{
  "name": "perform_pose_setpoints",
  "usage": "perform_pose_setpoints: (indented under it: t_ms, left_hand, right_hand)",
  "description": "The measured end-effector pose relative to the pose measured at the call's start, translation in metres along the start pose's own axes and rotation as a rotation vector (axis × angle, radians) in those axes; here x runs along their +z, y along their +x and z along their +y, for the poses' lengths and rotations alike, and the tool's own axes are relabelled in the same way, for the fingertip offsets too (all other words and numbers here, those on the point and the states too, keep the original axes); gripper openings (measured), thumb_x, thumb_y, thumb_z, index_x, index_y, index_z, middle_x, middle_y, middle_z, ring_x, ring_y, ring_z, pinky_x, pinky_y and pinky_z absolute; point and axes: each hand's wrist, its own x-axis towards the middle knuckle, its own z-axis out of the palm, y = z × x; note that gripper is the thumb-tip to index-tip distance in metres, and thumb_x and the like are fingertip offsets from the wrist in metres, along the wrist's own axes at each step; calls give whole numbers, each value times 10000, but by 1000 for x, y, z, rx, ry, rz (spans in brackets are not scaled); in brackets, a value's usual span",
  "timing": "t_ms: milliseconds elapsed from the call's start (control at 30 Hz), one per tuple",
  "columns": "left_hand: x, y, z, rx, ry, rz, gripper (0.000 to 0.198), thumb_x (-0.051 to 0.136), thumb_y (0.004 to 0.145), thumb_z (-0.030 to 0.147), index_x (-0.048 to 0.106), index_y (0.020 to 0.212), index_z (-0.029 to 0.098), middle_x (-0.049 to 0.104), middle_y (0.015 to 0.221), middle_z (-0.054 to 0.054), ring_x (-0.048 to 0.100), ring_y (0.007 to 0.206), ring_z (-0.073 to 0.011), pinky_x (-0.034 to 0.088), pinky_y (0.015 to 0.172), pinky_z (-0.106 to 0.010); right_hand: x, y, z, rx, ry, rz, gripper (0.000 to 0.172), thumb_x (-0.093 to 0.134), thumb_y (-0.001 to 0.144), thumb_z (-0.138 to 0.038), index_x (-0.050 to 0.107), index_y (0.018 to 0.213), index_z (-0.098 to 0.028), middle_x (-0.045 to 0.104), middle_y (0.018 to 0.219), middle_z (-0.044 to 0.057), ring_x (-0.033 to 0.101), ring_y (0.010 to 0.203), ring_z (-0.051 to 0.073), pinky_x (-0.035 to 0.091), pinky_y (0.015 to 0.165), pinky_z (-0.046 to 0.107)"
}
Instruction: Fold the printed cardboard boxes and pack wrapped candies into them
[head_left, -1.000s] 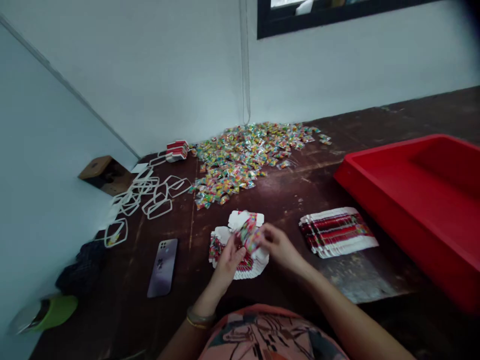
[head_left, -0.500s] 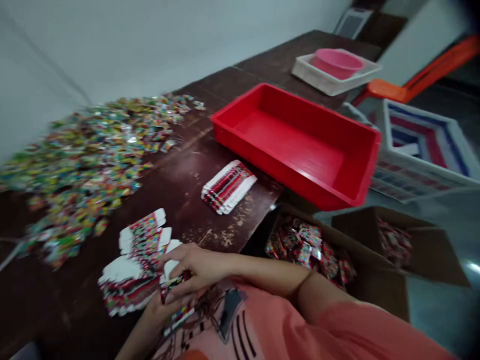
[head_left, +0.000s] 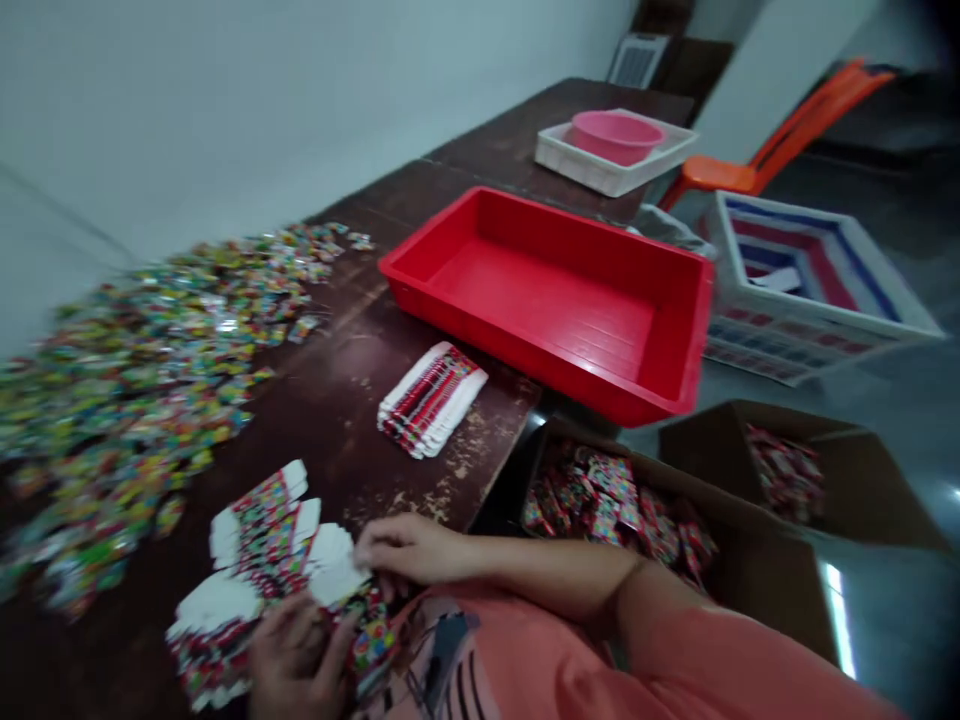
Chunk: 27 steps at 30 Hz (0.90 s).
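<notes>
Both hands work close to my body at the table's (head_left: 352,360) near edge. My left hand (head_left: 292,655) curls around a small colourful printed carton (head_left: 371,635). My right hand (head_left: 405,548) has its fingers pressed together on the white flap at the carton's top. Under and left of the hands lies a fanned heap of flat unfolded cartons (head_left: 247,545) with white flaps. The image is blurred, so I cannot make out what is inside the carton.
A wide pile of small bright sweets (head_left: 150,340) covers the table's left. A second neat stack of flat cartons (head_left: 431,398) lies before an empty red tray (head_left: 547,300). Two cardboard boxes (head_left: 615,495) (head_left: 787,470) hold filled cartons on the floor. A white tray with a pink bowl (head_left: 615,135), a striped crate (head_left: 810,270) and an orange chair (head_left: 750,170) stand beyond.
The view has swung right, bringing the red tray, boxes and crate into sight. My hands have drawn the carton back from over the heap towards my body.
</notes>
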Motion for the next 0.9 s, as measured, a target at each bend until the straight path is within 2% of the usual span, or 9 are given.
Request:
perform_pose_setpoints:
  t_ms: [67, 133, 233, 300, 367, 467, 700, 800, 900]
  left_hand:
    - [-2, -14, 1, -18, 17, 21, 401, 747, 619, 462, 653, 897, 190, 693, 833, -58, 667, 769, -221, 535, 695, -311]
    - [-2, -23, 1, -92, -30, -53, 371, 673, 687, 531, 672, 858, 202, 702, 801, -50, 662, 744, -212, 523, 704, -300]
    - [1, -27, 1, -298, -273, -115, 309, 623, 745, 503, 678, 819, 208, 692, 787, -44, 639, 773, -205, 487, 748, -289]
    - [2, -24, 2, -496, -579, -112, 305, 661, 701, 408, 664, 939, 216, 696, 906, -54, 633, 888, -228, 462, 826, -319]
    - [2, -21, 4, -698, -921, -156, 479, 639, 647, 289, 604, 1122, 233, 677, 1034, -63, 609, 1002, -254, 425, 901, -370]
    - [2, -22, 3, -844, -1216, -219, 664, 570, 589, 170, 526, 1250, 227, 653, 1090, -69, 588, 1056, -270, 388, 936, -405]
    - [-3, -32, -16, -645, -1414, -343, 626, 600, 591, 204, 571, 1216, 195, 627, 1111, -96, 592, 1005, -266, 395, 865, -358]
    - [-11, -34, -21, -542, -1344, -446, 746, 594, 538, 108, 540, 1274, 219, 617, 1127, -74, 591, 997, -237, 390, 849, -307]
    - [-16, -36, -25, -523, -1205, -471, 724, 604, 600, 112, 513, 1310, 226, 620, 1085, -68, 581, 1029, -238, 378, 901, -323]
  right_hand:
    - [-1, -1, 13, 221, 211, -60, 262, 706, 761, -372, 553, 831, -171, 534, 547, -76, 439, 413, 36, 370, 451, 137]
    - [-4, 2, 19, 425, 309, -129, 361, 816, 598, -332, 573, 807, -165, 549, 553, -78, 462, 421, 32, 382, 450, 133]
    - [-2, 10, 13, 535, 251, -196, 400, 841, 497, -307, 635, 802, -150, 595, 611, -53, 503, 454, 45, 404, 460, 150]
    - [7, 13, 2, 397, 79, -196, 332, 813, 552, -331, 680, 784, -134, 622, 669, -26, 510, 492, 58, 423, 489, 178]
    - [21, 14, -8, 137, -134, -188, 233, 726, 702, -354, 709, 739, -124, 640, 721, 2, 545, 599, 90, 457, 588, 216]
    - [39, 14, -16, -116, -323, -203, 340, 555, 869, -334, 722, 655, -129, 669, 753, 37, 590, 744, 136, 457, 716, 253]
    - [50, 21, -24, -42, -464, -231, 137, 647, 792, -270, 780, 794, -241, 723, 839, 60, 661, 805, 202, 494, 732, 299]
    - [47, 12, -35, -193, -632, -477, 214, 572, 839, -244, 764, 925, -281, 705, 929, 66, 641, 916, 201, 485, 806, 305]
    - [38, 23, -43, -348, -804, -661, 239, 608, 814, -257, 736, 1009, -309, 687, 995, 61, 621, 967, 198, 464, 855, 306]
